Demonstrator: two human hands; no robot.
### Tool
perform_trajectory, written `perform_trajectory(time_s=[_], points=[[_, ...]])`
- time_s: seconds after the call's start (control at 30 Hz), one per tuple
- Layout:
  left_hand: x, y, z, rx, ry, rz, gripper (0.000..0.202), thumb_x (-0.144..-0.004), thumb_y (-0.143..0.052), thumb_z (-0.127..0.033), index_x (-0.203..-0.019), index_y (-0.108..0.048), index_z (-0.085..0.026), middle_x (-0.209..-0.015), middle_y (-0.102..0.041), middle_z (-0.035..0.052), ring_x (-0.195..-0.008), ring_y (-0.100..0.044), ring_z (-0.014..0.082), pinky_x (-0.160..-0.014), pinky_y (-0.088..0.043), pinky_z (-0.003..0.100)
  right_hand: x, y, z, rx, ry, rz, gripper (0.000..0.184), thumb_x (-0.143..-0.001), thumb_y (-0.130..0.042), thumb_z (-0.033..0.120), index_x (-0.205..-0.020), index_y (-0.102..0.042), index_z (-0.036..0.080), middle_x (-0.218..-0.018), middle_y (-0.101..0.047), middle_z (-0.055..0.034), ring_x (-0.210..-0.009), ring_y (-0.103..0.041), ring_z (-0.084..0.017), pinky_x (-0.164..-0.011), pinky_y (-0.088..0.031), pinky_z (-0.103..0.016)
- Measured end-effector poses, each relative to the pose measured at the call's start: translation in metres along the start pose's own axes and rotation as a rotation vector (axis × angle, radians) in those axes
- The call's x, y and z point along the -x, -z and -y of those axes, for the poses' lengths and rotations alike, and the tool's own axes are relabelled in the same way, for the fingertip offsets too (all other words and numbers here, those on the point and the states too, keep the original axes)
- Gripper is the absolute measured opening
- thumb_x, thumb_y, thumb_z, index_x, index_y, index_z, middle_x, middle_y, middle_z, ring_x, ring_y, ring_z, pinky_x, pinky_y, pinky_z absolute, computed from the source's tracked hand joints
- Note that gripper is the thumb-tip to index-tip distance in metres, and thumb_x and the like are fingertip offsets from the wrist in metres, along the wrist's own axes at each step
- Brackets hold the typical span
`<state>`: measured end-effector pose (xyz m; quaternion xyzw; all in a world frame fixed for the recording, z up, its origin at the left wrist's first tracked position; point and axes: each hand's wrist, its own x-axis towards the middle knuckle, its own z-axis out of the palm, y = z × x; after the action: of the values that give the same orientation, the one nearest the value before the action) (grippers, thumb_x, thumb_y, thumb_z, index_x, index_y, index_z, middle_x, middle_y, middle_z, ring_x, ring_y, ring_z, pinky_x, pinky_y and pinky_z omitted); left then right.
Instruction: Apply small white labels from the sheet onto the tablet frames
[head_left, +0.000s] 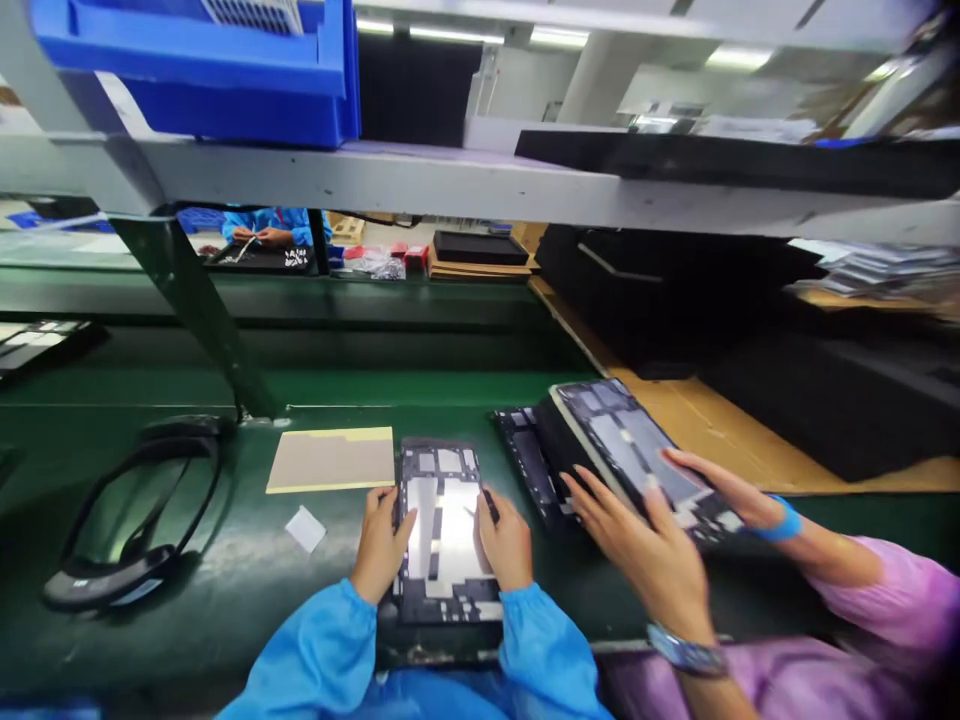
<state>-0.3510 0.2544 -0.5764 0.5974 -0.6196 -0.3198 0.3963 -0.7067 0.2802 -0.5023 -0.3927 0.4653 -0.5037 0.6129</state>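
A flat tablet-like panel point(459, 520), dark with silvery metal areas and small cut-outs, lies in front of me at the bench's near edge. My left hand point(381, 545) grips its left edge, thumb on top. On the opposite edge, my right hand point(507, 540) has its fingers closed on the panel. A small dark piece shows between those fingers; I cannot make out what it is. Left of the panel lie a beige sheet point(331, 460) with yellow edges and a small white piece point(306, 529).
At right, a co-worker's hands point(652, 560) hold a stack of similar panels point(626, 440). A black headband device point(135, 530) rests on the green bench point(247, 620). Overhead runs a grey shelf point(420, 185) with a blue bin point(225, 75). Black foam sheets point(847, 390) lie on cardboard.
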Motion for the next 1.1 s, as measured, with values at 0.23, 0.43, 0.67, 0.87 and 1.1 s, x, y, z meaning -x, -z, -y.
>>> perform_trajectory(time_s=[0.23,0.43,0.67,0.87,1.1], points=[[-0.009,-0.008,-0.003,0.05,-0.01,0.017,0.035,-0.094,-0.048,-0.034,-0.115,-0.067,-0.014,-0.124,-0.055,0.0157,-0.12,-0.057,0.0283,-0.109,-0.046,0.047,-0.034,-0.051,-0.018,-0.452,-0.133,-0.011,0.069,-0.095,-0.023,0.073,-0.129,-0.062,0.027,-0.162,-0.035,-0.0012,-0.149,-0.034,-0.013,-0.121,-0.027,-0.032],[0.031,0.029,-0.012,0.053,-0.036,0.068,0.038,-0.095,-0.053,-0.035,-0.128,-0.065,-0.022,-0.15,-0.048,0.0129,-0.125,-0.06,0.0263,-0.105,-0.051,0.041,-0.015,-0.095,-0.025,0.306,0.006,-0.163,0.05,-0.087,-0.049,0.072,-0.1,-0.072,0.03,-0.126,-0.065,-0.0123,-0.13,-0.054,-0.033,-0.108,-0.043,-0.048],[0.044,0.116,0.016,-0.233,-0.137,-0.141,0.022,-0.096,-0.053,-0.034,-0.098,-0.074,-0.026,-0.115,-0.072,0.0079,-0.109,-0.069,0.0245,-0.099,-0.055,0.042,-0.054,-0.221,-0.022,0.429,0.129,-0.011,0.049,-0.093,-0.046,0.068,-0.075,-0.063,0.025,-0.08,-0.063,-0.0094,-0.073,-0.061,-0.023,-0.068,-0.052,-0.038],[0.034,0.144,0.052,-0.351,-0.157,-0.148,0.041,-0.093,-0.053,-0.023,-0.133,-0.06,-0.025,-0.142,-0.058,0.0099,-0.132,-0.055,0.0258,-0.11,-0.047,0.046,-0.105,-0.284,-0.049,0.254,-0.163,0.377,0.055,-0.07,-0.075,0.069,-0.073,-0.063,0.016,-0.069,-0.064,-0.0012,-0.053,-0.058,-0.01,-0.052,-0.05,-0.024],[0.045,0.134,0.065,-0.413,-0.224,0.014,0.036,-0.097,-0.05,-0.021,-0.128,-0.066,-0.027,-0.135,-0.066,0.0082,-0.125,-0.062,0.0255,-0.105,-0.052,0.044,-0.124,-0.285,-0.07,0.213,-0.331,0.32,0.043,-0.064,-0.087,0.049,-0.075,-0.064,0.015,-0.067,-0.068,-0.0013,-0.054,-0.066,-0.012,-0.056,-0.057,-0.024]])
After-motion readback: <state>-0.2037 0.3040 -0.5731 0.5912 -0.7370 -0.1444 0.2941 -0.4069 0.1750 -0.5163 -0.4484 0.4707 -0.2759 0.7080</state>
